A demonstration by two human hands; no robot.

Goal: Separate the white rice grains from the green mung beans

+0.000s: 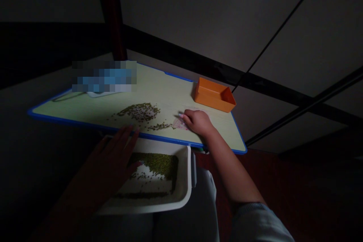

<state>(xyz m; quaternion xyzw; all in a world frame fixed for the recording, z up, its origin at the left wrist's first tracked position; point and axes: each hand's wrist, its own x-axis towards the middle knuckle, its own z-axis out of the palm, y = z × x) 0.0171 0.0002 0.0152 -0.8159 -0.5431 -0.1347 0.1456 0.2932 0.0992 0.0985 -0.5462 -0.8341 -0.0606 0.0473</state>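
Scattered seeds are spread on the worktop at centre, with more in the white tray at lower centre, apparently set below the near edge so that anything passing over is caught. The left hand, at lower left, is held with fingers spread and released over the tray's far side, perhaps as a guard. The right hand's fingers are curled beside the smaller seed trail; whether anything is pinched cannot be told. The orange box is placed right of centre, clear of the seeds
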